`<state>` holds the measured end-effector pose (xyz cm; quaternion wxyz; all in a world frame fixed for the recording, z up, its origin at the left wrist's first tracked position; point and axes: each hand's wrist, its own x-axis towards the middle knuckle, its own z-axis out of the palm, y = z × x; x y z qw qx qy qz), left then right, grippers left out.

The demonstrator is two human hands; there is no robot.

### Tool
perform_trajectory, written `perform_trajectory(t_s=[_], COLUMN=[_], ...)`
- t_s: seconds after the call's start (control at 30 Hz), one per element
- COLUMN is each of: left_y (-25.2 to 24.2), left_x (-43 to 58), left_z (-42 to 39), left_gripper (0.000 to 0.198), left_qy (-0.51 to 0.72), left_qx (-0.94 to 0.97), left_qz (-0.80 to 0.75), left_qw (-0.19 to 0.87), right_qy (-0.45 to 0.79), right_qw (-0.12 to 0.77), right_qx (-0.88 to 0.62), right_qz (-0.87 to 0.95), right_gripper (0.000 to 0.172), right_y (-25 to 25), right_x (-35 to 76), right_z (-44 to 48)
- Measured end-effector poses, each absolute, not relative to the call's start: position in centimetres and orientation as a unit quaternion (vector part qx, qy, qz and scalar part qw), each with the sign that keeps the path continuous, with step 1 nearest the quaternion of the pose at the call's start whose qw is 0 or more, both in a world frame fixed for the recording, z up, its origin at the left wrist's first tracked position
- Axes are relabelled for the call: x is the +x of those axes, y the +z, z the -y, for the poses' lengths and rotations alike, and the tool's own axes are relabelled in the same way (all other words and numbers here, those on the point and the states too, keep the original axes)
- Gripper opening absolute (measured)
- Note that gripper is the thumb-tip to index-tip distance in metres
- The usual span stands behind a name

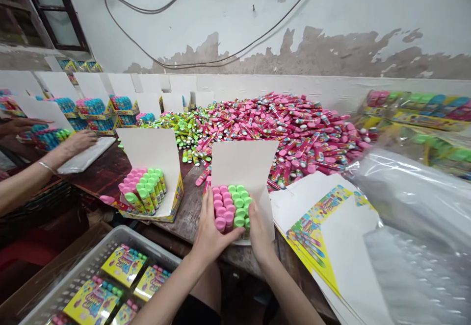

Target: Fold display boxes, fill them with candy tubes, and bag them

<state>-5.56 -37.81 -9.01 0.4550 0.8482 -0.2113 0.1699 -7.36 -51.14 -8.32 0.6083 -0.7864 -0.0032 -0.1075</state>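
In front of me stands an open white display box (245, 163) with its back flap raised. Rows of pink-capped tubes (221, 210) and green-capped tubes (240, 202) are packed upright in it. My left hand (211, 232) is closed round the pink side, its thumb reaching across the front. On the green side, my right hand (261, 232) presses in with its fingers along the tubes; its fingertips are partly hidden. To the left is a second open box (150, 151), partly filled with pink- and green-capped tubes, some leaning.
A large heap of pink tubes (287, 129) and green tubes (184, 129) lies behind. Flat printed cartons (331, 227) and clear plastic (412, 178) are at right. A grey crate (121, 232) of packed boxes sits lower left. Another person's hands (79, 141) work at far left.
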Motion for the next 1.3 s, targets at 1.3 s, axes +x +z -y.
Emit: perform_trajectory(t_s=[1.3], left_y=[-10.0], left_x=[-2.9], left_z=[36.2], left_gripper=[0.113], left_qy=[0.19], left_qx=[0.774], left_qz=[0.268], left_qw=[0.542], right_qy=[-0.293], right_qw=[0.568], right_qx=[-0.753], right_qz=[-0.155], right_gripper=[0.066], right_y=[-6.4], right_x=[-10.0], right_z=[50.4])
